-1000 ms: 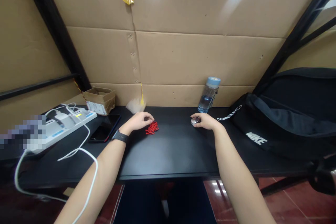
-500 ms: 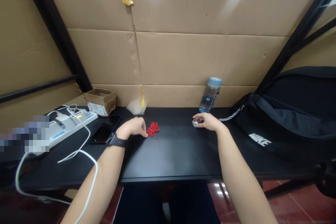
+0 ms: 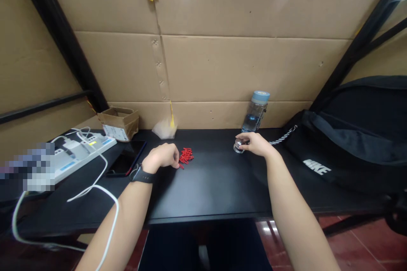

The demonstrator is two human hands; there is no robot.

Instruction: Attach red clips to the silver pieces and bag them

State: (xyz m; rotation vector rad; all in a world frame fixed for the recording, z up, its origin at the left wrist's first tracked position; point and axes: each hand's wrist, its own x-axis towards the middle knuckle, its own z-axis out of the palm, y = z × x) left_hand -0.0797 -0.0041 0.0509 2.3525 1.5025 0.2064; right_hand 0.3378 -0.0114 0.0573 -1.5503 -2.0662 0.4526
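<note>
Left hand (image 3: 163,155), fingertips together, pinches one red piece (image 3: 181,166) beside the red pile (image 3: 187,155); right hand (image 3: 257,144), fingers curled, grips a shiny round object (image 3: 237,147).

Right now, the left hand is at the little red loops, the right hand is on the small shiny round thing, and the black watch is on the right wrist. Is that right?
No: the black watch is on the left wrist, as the head view shows. The left hand is at the little red loops, the right hand on the small shiny round thing.
</note>
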